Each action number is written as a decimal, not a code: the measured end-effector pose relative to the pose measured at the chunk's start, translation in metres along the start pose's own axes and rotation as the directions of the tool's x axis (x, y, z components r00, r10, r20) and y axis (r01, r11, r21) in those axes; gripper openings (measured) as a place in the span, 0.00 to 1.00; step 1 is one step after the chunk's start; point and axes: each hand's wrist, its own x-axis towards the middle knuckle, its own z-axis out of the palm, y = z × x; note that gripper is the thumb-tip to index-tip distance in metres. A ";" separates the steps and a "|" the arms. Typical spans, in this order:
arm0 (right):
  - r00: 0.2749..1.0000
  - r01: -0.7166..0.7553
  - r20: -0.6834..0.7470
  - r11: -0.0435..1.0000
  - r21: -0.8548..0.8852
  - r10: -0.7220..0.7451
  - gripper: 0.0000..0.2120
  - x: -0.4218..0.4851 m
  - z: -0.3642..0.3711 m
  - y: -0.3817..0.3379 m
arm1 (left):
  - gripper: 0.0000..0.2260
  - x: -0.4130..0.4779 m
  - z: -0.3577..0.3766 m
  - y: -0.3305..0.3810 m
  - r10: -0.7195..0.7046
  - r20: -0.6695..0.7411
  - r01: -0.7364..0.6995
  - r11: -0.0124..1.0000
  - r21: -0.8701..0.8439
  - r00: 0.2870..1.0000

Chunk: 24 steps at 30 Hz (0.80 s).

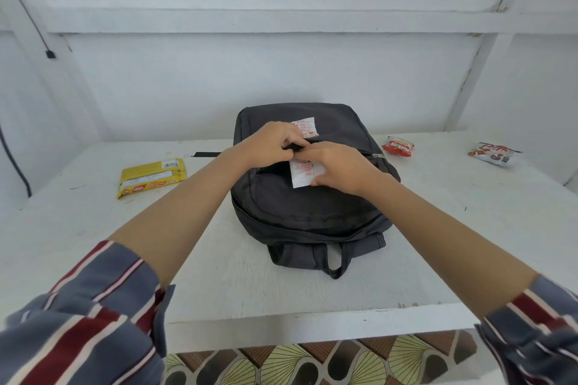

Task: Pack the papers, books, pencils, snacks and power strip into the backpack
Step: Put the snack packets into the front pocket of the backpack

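While left grip [275, 141] pinches backpack [312, 206] | right grip [341, 166] clasps snack packet [301, 176] beneath palm

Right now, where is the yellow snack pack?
In the head view, the yellow snack pack lies flat on the white table, on the person's left, apart from the black backpack.

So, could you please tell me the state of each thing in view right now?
Black fabric backpack: lying flat on white table, front up.
Left hand: pinches backpack's front pocket edge.
Right hand: holds near white-orange sachet on backpack.
Far white-orange sachet: loose on backpack.
Yellow rectangular snack pack: on table, unpacked.
Red snack packet: on table, unpacked.
White-red snack packet: on table, unpacked.
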 end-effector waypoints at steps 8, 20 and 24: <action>0.981 -0.149 0.182 0.838 0.525 0.060 0.13 -0.024 -0.021 0.001 | 0.17 0.002 0.002 -0.005 -0.031 0.007 0.032 0.999 -0.027 0.999; 0.939 -0.250 0.336 0.810 0.531 0.070 0.24 -0.016 0.002 0.017 | 0.16 0.000 -0.001 -0.004 -0.012 -0.016 0.011 0.996 -0.090 1.000; 0.949 -0.235 0.301 0.855 0.463 0.097 0.25 -0.010 0.003 0.018 | 0.16 0.001 -0.002 -0.005 -0.039 -0.025 0.035 0.989 -0.143 0.999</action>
